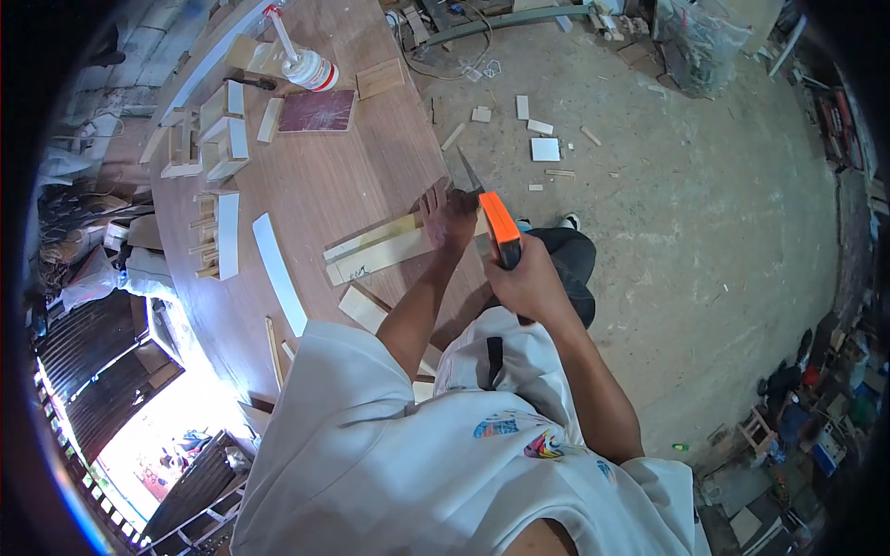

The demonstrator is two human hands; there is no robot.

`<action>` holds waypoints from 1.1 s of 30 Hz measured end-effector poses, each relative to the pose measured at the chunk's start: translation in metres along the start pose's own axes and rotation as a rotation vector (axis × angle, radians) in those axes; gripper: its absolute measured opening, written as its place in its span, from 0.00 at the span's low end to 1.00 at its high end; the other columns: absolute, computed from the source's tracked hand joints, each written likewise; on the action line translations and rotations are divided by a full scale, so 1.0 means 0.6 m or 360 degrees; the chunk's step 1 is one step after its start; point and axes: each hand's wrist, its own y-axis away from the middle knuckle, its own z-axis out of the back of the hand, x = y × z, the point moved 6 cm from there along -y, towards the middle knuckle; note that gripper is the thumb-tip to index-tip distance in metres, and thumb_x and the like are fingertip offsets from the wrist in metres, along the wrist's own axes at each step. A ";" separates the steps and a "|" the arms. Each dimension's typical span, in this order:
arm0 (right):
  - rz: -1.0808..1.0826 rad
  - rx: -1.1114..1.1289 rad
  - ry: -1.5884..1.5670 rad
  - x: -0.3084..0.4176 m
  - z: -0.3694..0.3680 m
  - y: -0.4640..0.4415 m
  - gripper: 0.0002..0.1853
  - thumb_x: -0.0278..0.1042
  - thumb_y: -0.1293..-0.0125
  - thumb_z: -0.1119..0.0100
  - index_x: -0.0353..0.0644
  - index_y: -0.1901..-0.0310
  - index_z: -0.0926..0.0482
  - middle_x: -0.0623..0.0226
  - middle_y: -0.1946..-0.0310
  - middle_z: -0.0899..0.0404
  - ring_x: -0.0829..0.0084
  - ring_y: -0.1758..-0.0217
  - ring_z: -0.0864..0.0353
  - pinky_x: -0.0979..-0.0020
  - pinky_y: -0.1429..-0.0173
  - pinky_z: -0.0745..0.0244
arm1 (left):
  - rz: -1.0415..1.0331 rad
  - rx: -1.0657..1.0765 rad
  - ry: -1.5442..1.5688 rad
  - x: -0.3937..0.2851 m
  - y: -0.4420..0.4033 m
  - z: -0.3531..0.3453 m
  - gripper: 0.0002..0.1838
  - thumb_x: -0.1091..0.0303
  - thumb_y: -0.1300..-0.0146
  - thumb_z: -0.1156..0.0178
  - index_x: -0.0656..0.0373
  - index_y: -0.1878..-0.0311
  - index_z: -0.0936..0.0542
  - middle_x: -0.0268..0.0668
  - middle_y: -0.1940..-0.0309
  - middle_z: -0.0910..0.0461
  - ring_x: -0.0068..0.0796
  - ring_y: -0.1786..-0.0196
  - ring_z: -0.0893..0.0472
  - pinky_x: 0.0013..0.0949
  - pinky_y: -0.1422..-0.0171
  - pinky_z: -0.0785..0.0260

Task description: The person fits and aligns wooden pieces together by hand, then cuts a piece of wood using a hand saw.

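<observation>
My right hand (530, 283) is closed around the orange and black handle of a handsaw (501, 221). The saw's narrow blade points away from me, beside the table's edge. My left hand (449, 218) presses down on a pale wooden board (385, 258) near that edge, its fingers bent over the wood. Dark pencil-like writing marks the board's left end. A thinner wooden strip (362, 241) lies along its far side. Whether the saw teeth touch the wood is hidden by my hand and the handle.
On the brown table (306, 185) are a white bottle (311, 69) with a red tip, a dark red panel (317, 111), a long white strip (278, 273) and several small wooden assemblies (218, 236). Offcuts, including a white block (545, 149), litter the concrete floor (686, 241).
</observation>
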 end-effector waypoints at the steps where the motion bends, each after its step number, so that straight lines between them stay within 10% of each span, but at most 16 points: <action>1: 0.0004 0.0001 0.0000 -0.005 -0.003 -0.007 0.08 0.27 0.47 0.44 0.38 0.75 0.34 0.74 0.85 0.36 0.83 0.82 0.38 0.73 0.76 0.39 | 0.0005 -0.0017 0.0027 0.029 0.016 -0.041 0.11 0.60 0.45 0.42 0.59 0.70 0.20 0.43 0.50 0.27 0.45 0.45 0.30 0.48 0.39 0.41; 4: -0.0129 -0.0008 -0.0140 -0.013 -0.009 -0.019 0.07 0.26 0.47 0.44 0.38 0.76 0.34 0.74 0.85 0.37 0.82 0.81 0.39 0.71 0.76 0.40 | 0.0027 0.0115 -0.0018 -0.082 -0.047 0.121 0.12 0.60 0.45 0.41 0.59 0.69 0.20 0.43 0.50 0.27 0.45 0.44 0.31 0.48 0.39 0.41; 33: -0.0146 0.0014 -0.0157 -0.031 -0.013 -0.020 0.06 0.25 0.47 0.46 0.40 0.75 0.34 0.73 0.86 0.34 0.82 0.85 0.36 0.72 0.80 0.39 | 0.0010 0.0138 -0.0029 -0.093 -0.048 0.136 0.12 0.59 0.44 0.42 0.58 0.67 0.20 0.43 0.49 0.27 0.45 0.44 0.31 0.47 0.38 0.42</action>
